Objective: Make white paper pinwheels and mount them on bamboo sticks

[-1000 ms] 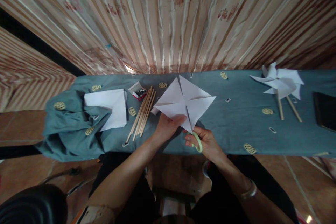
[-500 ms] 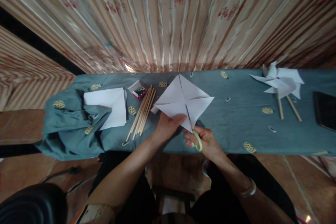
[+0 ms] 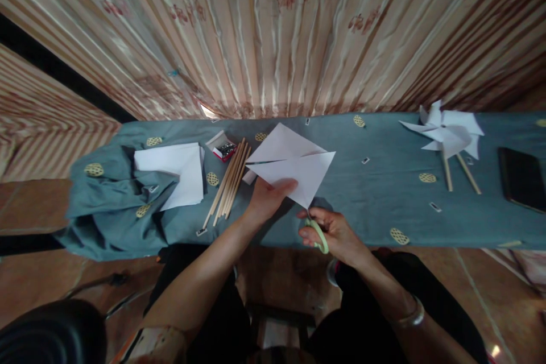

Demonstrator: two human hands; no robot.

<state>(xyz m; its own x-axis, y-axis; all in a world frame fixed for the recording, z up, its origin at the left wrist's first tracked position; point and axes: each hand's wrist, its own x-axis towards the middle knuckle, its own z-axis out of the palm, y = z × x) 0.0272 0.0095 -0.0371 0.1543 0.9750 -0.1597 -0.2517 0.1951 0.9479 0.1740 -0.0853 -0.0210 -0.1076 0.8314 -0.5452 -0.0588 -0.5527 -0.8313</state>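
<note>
A white square paper (image 3: 313, 173), turned cornerwise, is pinched in my left hand (image 3: 269, 198), the thumb lying on top near its lower left edge. Slits run inward from the paper's left and right corners. My right hand (image 3: 330, 230) is closed around the pale green handles of a pair of scissors (image 3: 319, 234). The scissors meet the paper's bottom corner; how far apart the blades are is hard to see. Left of the paper lie several wooden sticks (image 3: 229, 185), beside a small open box (image 3: 222, 147) of metal pins.
A stack of white paper (image 3: 190, 173) lies at left, partly under the bunched blue-green cloth (image 3: 111, 199). White paper pinwheels (image 3: 454, 131) on sticks and a dark phone (image 3: 522, 179) lie at right. A striped curtain (image 3: 273, 40) hangs behind the table.
The paper has shifted left. The upper slit and the dark line through its lower part no longer show. The scissors stay at its bottom corner, and both hands have moved only slightly.
</note>
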